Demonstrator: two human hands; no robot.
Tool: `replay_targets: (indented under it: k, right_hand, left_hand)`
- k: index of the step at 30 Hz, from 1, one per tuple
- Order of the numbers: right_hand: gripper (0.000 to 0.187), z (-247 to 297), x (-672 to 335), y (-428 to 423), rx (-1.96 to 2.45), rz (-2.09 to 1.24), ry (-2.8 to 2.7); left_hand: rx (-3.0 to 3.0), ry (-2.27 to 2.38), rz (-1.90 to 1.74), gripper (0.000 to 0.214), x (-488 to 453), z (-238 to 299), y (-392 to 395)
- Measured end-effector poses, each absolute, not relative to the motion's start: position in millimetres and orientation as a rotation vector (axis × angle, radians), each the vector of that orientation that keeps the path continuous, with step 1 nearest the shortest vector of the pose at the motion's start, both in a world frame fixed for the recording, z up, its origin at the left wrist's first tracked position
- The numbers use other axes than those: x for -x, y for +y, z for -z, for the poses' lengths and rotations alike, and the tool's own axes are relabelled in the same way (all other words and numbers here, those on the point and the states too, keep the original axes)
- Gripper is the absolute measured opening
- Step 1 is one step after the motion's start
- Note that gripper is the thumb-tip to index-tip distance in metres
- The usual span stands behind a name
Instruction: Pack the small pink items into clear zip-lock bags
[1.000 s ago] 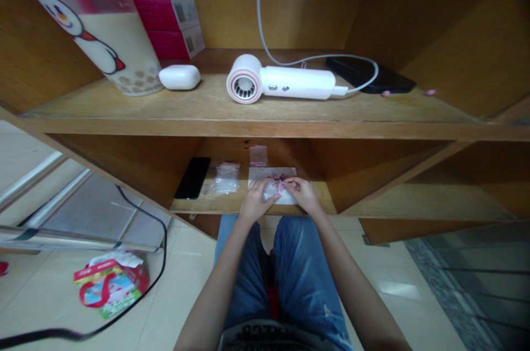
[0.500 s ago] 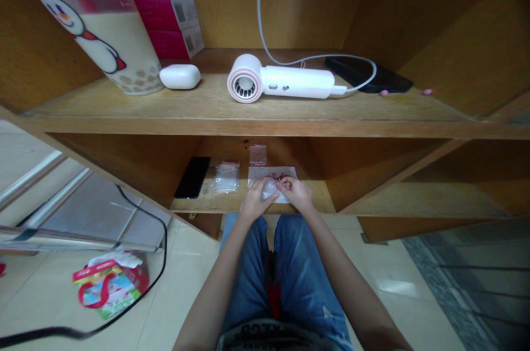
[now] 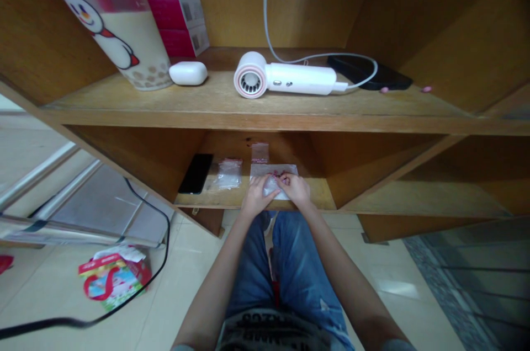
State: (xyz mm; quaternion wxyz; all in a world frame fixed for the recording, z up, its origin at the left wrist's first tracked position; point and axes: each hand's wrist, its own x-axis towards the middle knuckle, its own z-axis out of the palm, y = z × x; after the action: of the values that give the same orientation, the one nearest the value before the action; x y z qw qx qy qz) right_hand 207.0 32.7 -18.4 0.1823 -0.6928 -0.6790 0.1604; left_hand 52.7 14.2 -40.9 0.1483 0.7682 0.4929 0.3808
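White and apparently papery, a sheet (image 3: 257, 168) lies on the lower shelf (image 3: 321, 194), and on its upper part, between the person's two hands, we find a small cluster of pink pieces (image 3: 282, 175), the matter under handling. The left hand (image 3: 255, 194) lies over the left part of the sheet, its fingers bent toward the cluster and its thumb reaching inward; the right hand (image 3: 297, 187) meets the pieces from the opposite side with fingers curled. We cannot tell whether either hand grips a piece, the fingertips being small and partly covered. As to progress, we judge the handling to be under way and not complete: the pieces are out on the sheet and both hands are engaged with them, but we can make out no finished item there. Behind the sheet lies a small clear bag (image 3: 260, 153) with a pinkish band along its lower edge; whether that is contents or a seal we cannot establish. To the left, near the sheet and apart from the hands, further clear bags (image 3: 229, 173) lie together, to all appearance untouched, beside a black phone (image 3: 196, 173). How many pieces are left to handle we cannot count.
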Motion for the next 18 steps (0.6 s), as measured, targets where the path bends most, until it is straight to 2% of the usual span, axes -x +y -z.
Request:
replay_targets:
  k: [5, 12, 18]
  right_hand:
    - [0.028, 17.2, -207.8, 31.2, 1.949, -0.472, -1.913]
    - [0.032, 18.9, -207.7, 33.1, 1.936, -0.455, -1.911]
    - [0.028, 21.0, -209.9, 33.8, 1.911, -0.503, -1.879]
  left_hand:
    - [-2.217, 1.419, -1.084, 0.047, -52.9, 40.1, 13.7]
    - [-2.208, 1.433, -1.077, 0.046, -52.6, 40.4, 14.3]
    - [-2.222, 1.405, -1.096, 0.047, -52.6, 41.7, 14.7]
